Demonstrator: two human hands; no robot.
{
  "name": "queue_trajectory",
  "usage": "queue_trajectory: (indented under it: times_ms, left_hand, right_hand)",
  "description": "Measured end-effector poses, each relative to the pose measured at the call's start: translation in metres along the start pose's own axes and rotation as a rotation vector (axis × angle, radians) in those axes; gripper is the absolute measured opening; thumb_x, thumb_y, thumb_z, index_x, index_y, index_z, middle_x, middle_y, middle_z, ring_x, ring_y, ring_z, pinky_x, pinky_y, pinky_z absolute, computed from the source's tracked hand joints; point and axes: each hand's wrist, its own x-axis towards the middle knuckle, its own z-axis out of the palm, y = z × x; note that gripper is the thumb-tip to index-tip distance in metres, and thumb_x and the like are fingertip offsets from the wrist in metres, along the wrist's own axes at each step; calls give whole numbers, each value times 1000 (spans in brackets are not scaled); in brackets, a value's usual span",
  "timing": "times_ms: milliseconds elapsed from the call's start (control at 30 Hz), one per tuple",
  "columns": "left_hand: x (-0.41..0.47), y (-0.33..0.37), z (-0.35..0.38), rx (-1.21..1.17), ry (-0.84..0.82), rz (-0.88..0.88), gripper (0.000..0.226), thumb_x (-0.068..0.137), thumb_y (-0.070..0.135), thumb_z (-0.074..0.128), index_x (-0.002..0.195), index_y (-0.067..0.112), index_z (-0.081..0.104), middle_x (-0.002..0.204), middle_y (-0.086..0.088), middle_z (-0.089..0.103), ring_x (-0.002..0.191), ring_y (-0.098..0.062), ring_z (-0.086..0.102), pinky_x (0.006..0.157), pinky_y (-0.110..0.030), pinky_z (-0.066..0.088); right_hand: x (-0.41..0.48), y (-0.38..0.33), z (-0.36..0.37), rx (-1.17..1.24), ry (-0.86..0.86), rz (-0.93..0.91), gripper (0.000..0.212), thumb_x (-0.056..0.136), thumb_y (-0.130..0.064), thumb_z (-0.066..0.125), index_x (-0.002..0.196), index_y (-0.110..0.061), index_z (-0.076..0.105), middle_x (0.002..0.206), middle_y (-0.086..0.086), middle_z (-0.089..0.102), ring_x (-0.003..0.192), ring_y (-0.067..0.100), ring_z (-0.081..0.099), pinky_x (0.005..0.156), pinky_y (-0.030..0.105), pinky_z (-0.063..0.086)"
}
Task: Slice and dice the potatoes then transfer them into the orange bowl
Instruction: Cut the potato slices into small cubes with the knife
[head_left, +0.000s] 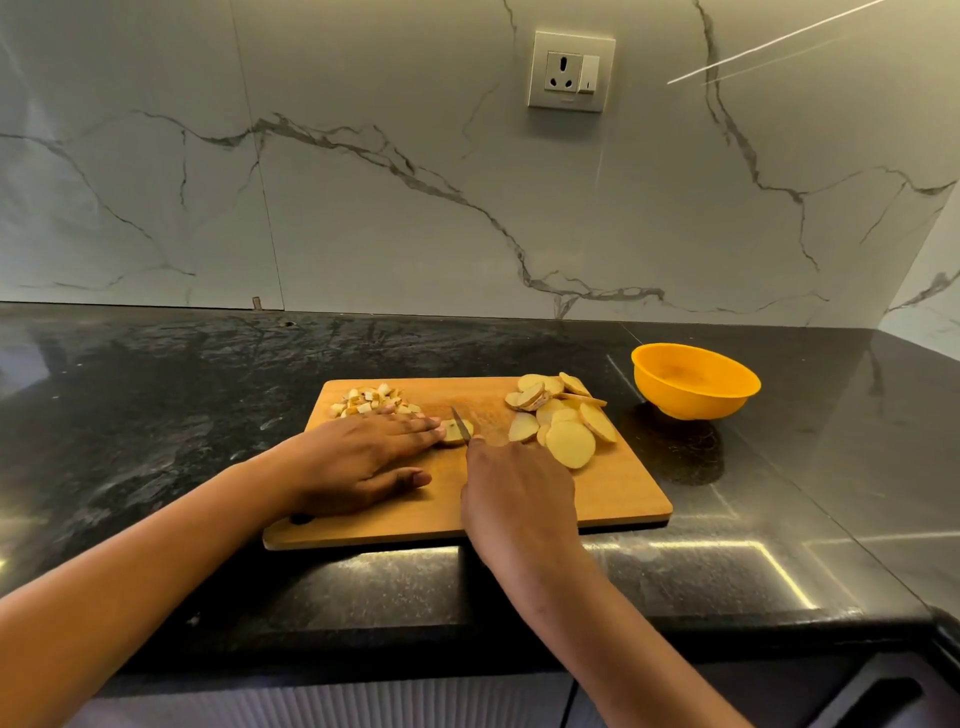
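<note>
Left hand (358, 462) lies flat, straight fingers pinning a potato slice (457, 432) mid cutting board (613, 493); right hand (514, 499) is wrapped round the knife (460, 422), blade on it. Diced bits (371, 402) sit at the far left corner, slices (563, 421) at the far right, and the orange bowl (696, 382) is just past them. The slices look light, stiff and probably slick, so pin them flat.

No legible text, label, brand or number in head view. Wall socket (570, 71) on marble backsplash: small dark mark on switch (588, 74), too small to read.
</note>
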Motion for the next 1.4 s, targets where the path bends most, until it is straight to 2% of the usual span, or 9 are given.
queue_trajectory:
  times_ms: [200, 400, 600, 800, 933, 1033, 1100, 1267, 1400]
  left_hand:
    - [1, -2, 1, -8, 1, 15, 85, 69, 82, -14, 140, 39, -4, 154, 16, 4, 139, 5, -1, 107, -11, -10]
    - [1, -1, 1, 17, -15, 23, 81, 71, 81, -15, 141, 42, -3, 155, 12, 6, 143, -1, 3, 113, -19, -4]
    - [1, -1, 1, 21, -15, 14, 78, 73, 80, -11, 142, 43, -1, 156, 13, 8, 143, -2, 5, 117, -24, 1]
    - [0, 0, -1, 16, -3, 22, 81, 71, 82, -12, 142, 43, 0, 154, 16, 8, 141, 2, 3, 114, -21, -2]
    - [2, 2, -4, 41, -14, 22, 83, 68, 82, -13, 141, 43, -2, 149, 20, 3, 137, 5, -2, 112, -20, -7]
    - [2, 3, -4, 39, -25, 17, 86, 64, 84, -16, 139, 44, -3, 147, 21, 0, 138, 4, -1, 112, -21, -6]
    - [2, 3, -3, 17, -15, 10, 87, 63, 85, -16, 139, 44, -1, 146, 21, 1, 136, 5, -1, 111, -19, -5]
    - [-1, 2, 0, -65, 45, -13, 87, 66, 86, -10, 139, 41, 5, 149, 21, 8, 137, 6, -1, 106, -12, -10]
    - [-3, 2, -1, -59, 67, -17, 86, 68, 85, -10, 139, 40, 9, 146, 24, 12, 135, 9, 0, 102, -7, -15]
  right_hand:
    - [-4, 8, 8, 39, 4, 20, 47, 102, -26, 40, 147, -19, 30, 112, 3, 61, 99, 22, 58, 67, 29, 38]
    - [0, 13, 8, 83, 2, 37, 49, 101, -26, 40, 149, -24, 28, 119, 2, 59, 105, 21, 56, 72, 30, 41]
    - [-3, 12, 4, 70, -5, 32, 45, 101, -26, 41, 145, -22, 35, 117, 2, 60, 104, 21, 56, 70, 29, 40]
    - [14, 2, 0, 13, -90, 3, 26, 99, -24, 46, 122, -17, 54, 111, 4, 62, 98, 21, 57, 69, 29, 40]
    - [1, 7, 0, -1, -74, -31, 29, 100, -23, 43, 127, -17, 50, 109, 3, 61, 97, 20, 57, 66, 28, 38]
    - [-21, 14, 1, -18, -34, -65, 43, 101, -21, 40, 143, -17, 36, 110, 2, 60, 98, 21, 57, 59, 27, 34]
    - [-29, 16, 0, -18, -15, -81, 50, 101, -21, 40, 149, -18, 26, 110, 1, 61, 97, 20, 57, 62, 28, 35]
    - [-33, 22, -13, 75, -24, -76, 37, 99, -29, 42, 136, -24, 46, 106, -1, 61, 86, 16, 52, 64, 27, 41]
    - [-19, 19, -12, 117, 45, -23, 38, 99, -31, 43, 137, -27, 44, 109, -3, 62, 93, 16, 57, 69, 28, 46]
